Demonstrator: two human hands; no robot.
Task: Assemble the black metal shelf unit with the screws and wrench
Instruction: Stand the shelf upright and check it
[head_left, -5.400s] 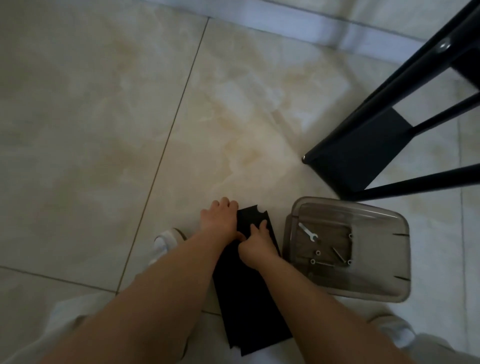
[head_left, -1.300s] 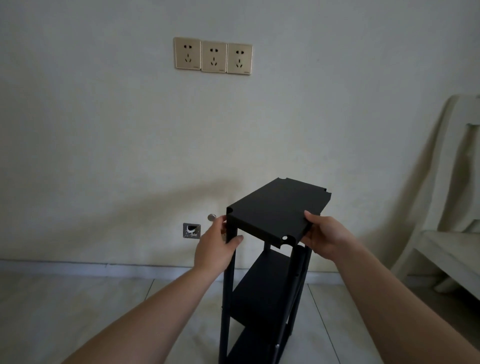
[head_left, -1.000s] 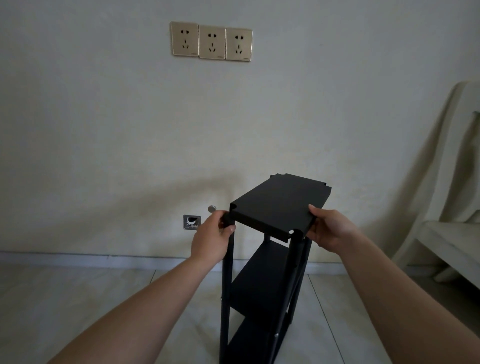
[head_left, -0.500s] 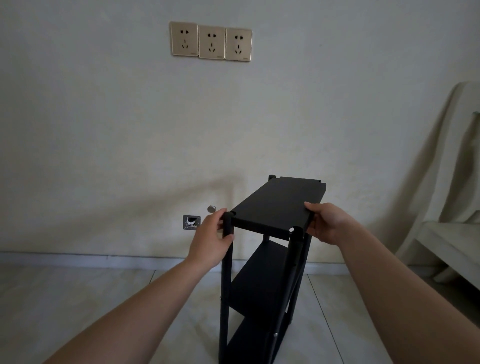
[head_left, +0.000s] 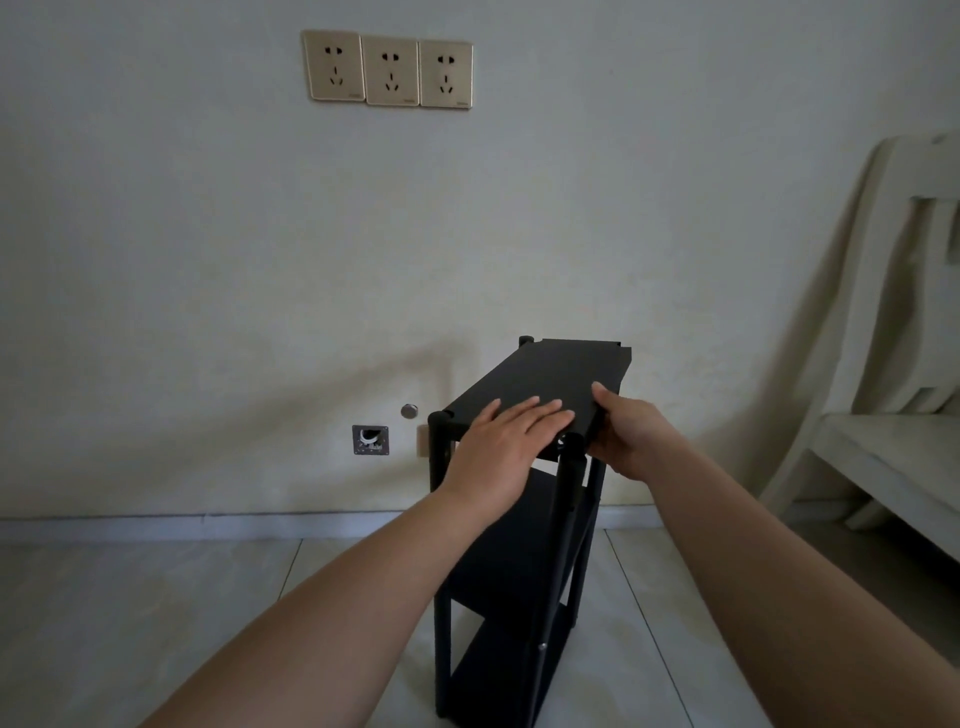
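Observation:
The black metal shelf unit (head_left: 441, 545) stands upright on the floor in front of the wall, with lower shelves between its posts. A black top shelf panel (head_left: 561, 374) lies across the tops of the posts. My left hand (head_left: 506, 441) rests flat on the panel's near end, fingers straight. My right hand (head_left: 626, 434) grips the panel's near right edge, thumb on top and fingers underneath. The screws and wrench are out of view.
A pale wall stands close behind the unit with three sockets (head_left: 387, 70) high up and a small metal plate (head_left: 370, 439) low down. A cream bench (head_left: 883, 457) is at the right. Tiled floor (head_left: 156, 623) lies on the left.
The panel has settled level onto the posts. My left hand has moved from the front left post onto the panel's top; my right hand stays on the right edge.

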